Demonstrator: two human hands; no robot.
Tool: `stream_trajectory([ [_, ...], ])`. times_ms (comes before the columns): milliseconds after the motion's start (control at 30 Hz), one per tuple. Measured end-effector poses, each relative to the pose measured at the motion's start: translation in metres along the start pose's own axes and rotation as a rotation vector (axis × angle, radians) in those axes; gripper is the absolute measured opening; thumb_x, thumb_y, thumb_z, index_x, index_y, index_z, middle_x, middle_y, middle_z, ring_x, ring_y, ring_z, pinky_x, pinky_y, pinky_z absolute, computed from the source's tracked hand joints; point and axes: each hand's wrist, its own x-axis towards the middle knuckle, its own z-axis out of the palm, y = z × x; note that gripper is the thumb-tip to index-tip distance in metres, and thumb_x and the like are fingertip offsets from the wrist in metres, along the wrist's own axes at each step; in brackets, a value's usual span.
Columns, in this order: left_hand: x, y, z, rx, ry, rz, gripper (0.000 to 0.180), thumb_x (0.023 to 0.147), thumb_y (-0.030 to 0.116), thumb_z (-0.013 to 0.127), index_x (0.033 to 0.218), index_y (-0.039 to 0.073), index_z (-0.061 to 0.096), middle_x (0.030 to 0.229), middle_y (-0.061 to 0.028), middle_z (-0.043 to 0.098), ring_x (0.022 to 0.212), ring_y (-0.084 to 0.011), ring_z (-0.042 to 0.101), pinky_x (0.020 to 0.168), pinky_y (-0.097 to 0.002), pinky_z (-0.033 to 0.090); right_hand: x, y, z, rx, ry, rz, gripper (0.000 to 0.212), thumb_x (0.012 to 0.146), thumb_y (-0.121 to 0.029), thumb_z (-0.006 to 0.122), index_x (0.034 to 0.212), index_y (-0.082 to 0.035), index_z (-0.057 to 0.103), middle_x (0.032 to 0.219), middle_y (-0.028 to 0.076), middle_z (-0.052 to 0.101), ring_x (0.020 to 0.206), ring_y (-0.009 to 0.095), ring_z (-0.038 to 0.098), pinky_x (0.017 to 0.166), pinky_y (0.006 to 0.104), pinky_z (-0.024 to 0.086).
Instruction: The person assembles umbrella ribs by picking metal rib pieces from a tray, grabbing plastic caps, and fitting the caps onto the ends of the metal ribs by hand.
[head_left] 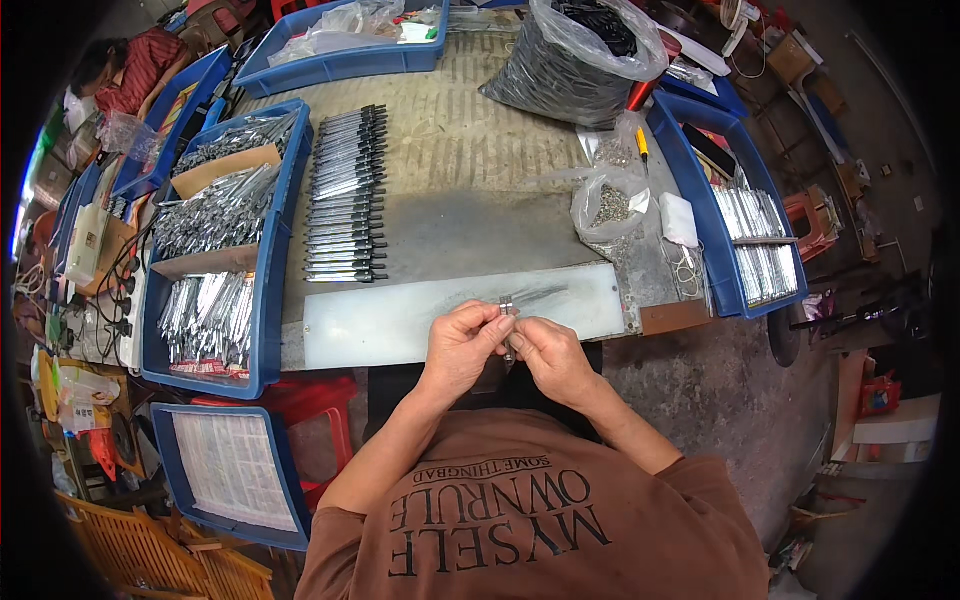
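Close to my body, over the front edge of a white board, my two hands meet. My left hand is closed in a pinch on a slim silvery metal piece, whose upper end sticks out above the fingers. My right hand pinches the same piece from the other side, and its fingertips nearly touch the left ones. The fingers cover most of the piece, so its exact kind is hidden. Beyond the board at left lies a column of silvery rods with dark ends, laid side by side.
A blue divided bin full of metal parts stands at left, another blue bin at right. A small bag of metal bits, a yellow-handled screwdriver and a big bag of black parts lie beyond. Someone sits far left.
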Motion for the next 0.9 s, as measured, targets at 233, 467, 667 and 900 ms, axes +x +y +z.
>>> stream_trajectory([
  [233, 0.000, 0.008, 0.000, -0.003, -0.019, -0.011, 0.010, 0.083, 0.007, 0.062, 0.085, -0.003, 0.063, 0.080, -0.0043, 0.054, 0.060, -0.0087, 0.054, 0.053, -0.0184, 0.045, 0.000, 0.003, -0.006, 0.018, -0.058, -0.051, 0.013, 0.086, -0.010, 0.052, 0.079, 0.001, 0.052, 0.072, 0.016, 0.055, 0.066, 0.035, 0.055, 0.058, 0.0399, 0.042],
  [467, -0.002, 0.010, -0.010, 0.253, -0.168, -0.005, 0.012, 0.081, 0.008, 0.064, 0.080, -0.004, 0.062, 0.069, -0.0025, 0.054, 0.056, -0.0079, 0.051, 0.051, -0.0224, 0.042, 0.015, 0.002, -0.043, 0.020, -0.119, -0.076, 0.017, 0.086, -0.016, 0.054, 0.084, 0.001, 0.055, 0.072, 0.014, 0.056, 0.066, 0.032, 0.055, 0.059, 0.0380, 0.043],
  [667, -0.007, 0.026, -0.006, 0.524, -0.358, -0.030, 0.012, 0.080, 0.009, 0.064, 0.079, -0.003, 0.062, 0.067, -0.0055, 0.056, 0.061, -0.0104, 0.053, 0.054, -0.0255, 0.042, 0.017, 0.004, -0.043, -0.005, -0.302, -0.194, 0.016, 0.084, -0.015, 0.055, 0.077, 0.000, 0.053, 0.068, 0.013, 0.053, 0.064, 0.032, 0.054, 0.057, 0.0379, 0.042],
  [900, -0.001, 0.007, 0.002, 0.562, -0.205, 0.221, 0.011, 0.082, 0.006, 0.061, 0.089, -0.002, 0.060, 0.073, -0.0075, 0.058, 0.061, -0.0127, 0.054, 0.055, -0.0278, 0.045, 0.014, 0.010, -0.028, -0.014, -0.015, -0.071, 0.015, 0.083, -0.011, 0.057, 0.076, 0.002, 0.054, 0.065, 0.014, 0.055, 0.058, 0.029, 0.054, 0.054, 0.0355, 0.042],
])
